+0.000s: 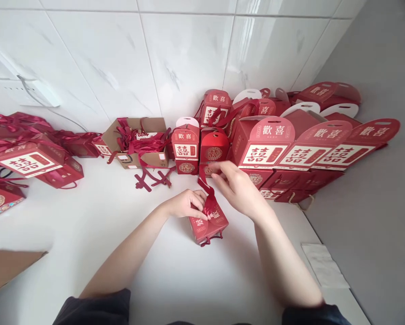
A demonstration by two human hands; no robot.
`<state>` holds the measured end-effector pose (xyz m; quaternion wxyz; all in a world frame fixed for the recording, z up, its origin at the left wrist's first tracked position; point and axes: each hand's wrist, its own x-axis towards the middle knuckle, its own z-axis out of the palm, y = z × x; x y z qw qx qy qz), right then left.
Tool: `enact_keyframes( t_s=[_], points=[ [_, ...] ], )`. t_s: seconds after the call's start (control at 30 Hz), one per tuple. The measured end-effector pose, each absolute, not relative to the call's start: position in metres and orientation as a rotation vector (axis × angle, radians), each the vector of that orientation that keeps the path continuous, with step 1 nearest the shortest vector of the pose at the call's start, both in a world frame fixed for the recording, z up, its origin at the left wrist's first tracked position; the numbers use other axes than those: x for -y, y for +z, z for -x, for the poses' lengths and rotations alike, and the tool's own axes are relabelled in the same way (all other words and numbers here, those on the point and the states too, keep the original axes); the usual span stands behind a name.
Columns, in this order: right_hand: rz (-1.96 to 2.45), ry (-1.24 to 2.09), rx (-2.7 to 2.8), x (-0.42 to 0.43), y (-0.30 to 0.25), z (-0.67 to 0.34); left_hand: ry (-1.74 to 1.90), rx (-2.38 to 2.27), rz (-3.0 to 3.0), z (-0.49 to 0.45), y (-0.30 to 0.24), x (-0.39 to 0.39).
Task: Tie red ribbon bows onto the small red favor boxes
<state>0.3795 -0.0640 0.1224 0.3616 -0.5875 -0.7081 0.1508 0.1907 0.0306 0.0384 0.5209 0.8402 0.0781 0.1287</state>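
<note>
A small red gift box [202, 232] with gold print lies on the white table in front of me, with a dark red cord at its near end. A dark red satin ribbon [209, 195] is gathered on its top and rises away from it. My left hand [188, 204] rests at the box's left side, thumb and fingers closed on the ribbon at the gather. Above and to the right, my right hand [235, 186] has its thumb and index finger bent together at the ribbon's raised end. Its exact hold is partly hidden.
A cardboard box [155, 159] full of ribbons stands toward the wall, with loose ribbon pieces [151, 179] before it. Stacked red gift boxes [266, 141] line the right side. Ribbon-tied boxes [29, 159] pile up at left. A cardboard flap [9, 267] juts in at lower left.
</note>
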Motion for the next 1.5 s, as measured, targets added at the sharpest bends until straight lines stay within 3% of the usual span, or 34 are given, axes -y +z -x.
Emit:
enact_keyframes(
  t_s=[0.1, 0.23, 0.53, 0.83, 1.3, 1.5],
  points=[
    [1.797, 0.417, 2.024, 0.077, 0.108, -0.392, 0.315, -0.188, -1.995, -0.192, 0.037, -0.031],
    [1.803, 0.536, 2.014, 0.088, 0.083, -0.398, 0.304, -0.197, -1.978, -0.193, 0.037, -0.031],
    [1.441, 0.826, 1.867, 0.106, 0.061, -0.396, 0.285, -0.223, -1.936, -0.193, 0.039, -0.030],
    [1.328, 0.758, 1.437, 0.102, 0.052, -0.363, 0.293, -0.238, -1.952, -0.193, 0.038, -0.030],
    [1.189, 0.293, 1.953, 0.106, 0.040, -0.380, 0.293, -0.222, -1.923, -0.194, 0.036, -0.032],
    [1.198, 0.315, 1.976, 0.102, 0.034, -0.382, 0.304, -0.212, -1.938, -0.194, 0.036, -0.031]
  ],
)
